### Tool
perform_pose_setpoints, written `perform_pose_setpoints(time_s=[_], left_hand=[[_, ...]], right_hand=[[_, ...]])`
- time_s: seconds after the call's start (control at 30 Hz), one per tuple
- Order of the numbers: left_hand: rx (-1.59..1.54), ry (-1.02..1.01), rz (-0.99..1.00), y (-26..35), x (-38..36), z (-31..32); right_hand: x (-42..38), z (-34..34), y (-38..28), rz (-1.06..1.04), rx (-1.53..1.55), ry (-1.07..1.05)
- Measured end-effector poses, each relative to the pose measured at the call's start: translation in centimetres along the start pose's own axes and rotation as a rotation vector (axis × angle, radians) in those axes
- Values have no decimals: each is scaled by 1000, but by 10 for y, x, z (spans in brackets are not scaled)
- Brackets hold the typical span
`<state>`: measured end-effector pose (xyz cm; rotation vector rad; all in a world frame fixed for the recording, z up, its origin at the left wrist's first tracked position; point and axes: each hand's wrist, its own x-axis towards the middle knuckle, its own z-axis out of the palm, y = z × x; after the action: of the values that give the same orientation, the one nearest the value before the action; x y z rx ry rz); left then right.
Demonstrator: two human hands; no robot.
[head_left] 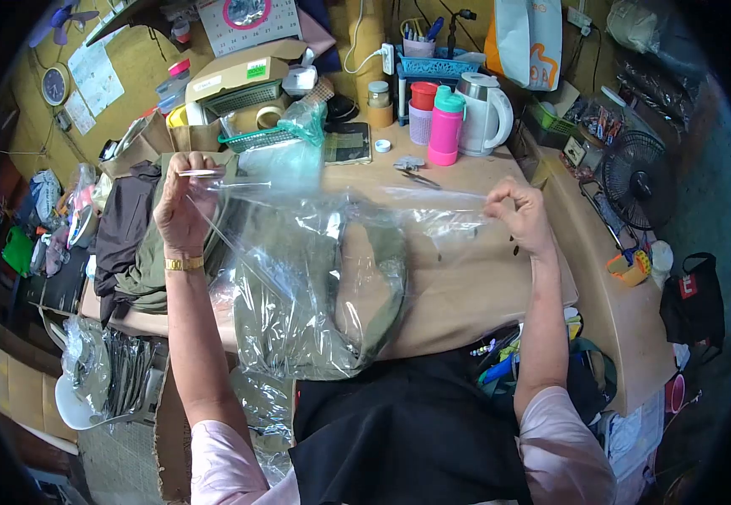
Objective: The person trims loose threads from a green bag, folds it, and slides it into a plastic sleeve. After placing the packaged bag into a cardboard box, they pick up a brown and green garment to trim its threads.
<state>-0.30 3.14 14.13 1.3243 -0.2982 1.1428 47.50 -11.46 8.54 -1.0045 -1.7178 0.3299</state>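
A clear plastic bag (458,220) is stretched between both hands above the table. My left hand (187,200) is raised at the left, its fingers closed on the bag's edge; a white strip shows at its fingertips. My right hand (519,212) pinches the other side of the bag at the right. Below and behind the plastic lies an olive-green garment (286,311), partly covered by the shiny film. Further left, near my left hand, dark and olive clothes (130,244) are piled on the table.
On the brown table (458,311) stand a pink bottle (445,130), a kettle (479,114) and scissors (420,178). A teal basket (256,139) is at the back. A black fan (637,180) stands at right. Plastic-wrapped items (121,370) sit at lower left.
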Motion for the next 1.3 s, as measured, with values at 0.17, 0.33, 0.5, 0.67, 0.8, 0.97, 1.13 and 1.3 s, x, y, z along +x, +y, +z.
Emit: perform_pose_setpoints(time_s=[0.17, 0.33, 0.5, 0.67, 0.8, 0.97, 1.13, 1.3], left_hand=[[715, 194, -177, 3, -6, 9], [834, 173, -210, 16, -11, 1], [1014, 186, -335, 14, -15, 8], [1008, 215, -254, 25, -20, 6], [1118, 197, -305, 26, -23, 1], [1179, 210, -303, 28, -27, -2], [1159, 226, -239, 29, -31, -3], [1113, 244, -277, 20, -32, -7]], right_hand=[[-5, -4, 12, 311, 273, 27], [0, -3, 22, -89, 446, 94], [1, -6, 4, 184, 288, -55], [13, -11, -32, -184, -314, -161], [8, -11, -57, -99, 57, -302], [7, -13, -91, -264, -70, -532], [-4, -25, -79, -251, -258, -510], [-8, -25, -65, -184, 306, -439]])
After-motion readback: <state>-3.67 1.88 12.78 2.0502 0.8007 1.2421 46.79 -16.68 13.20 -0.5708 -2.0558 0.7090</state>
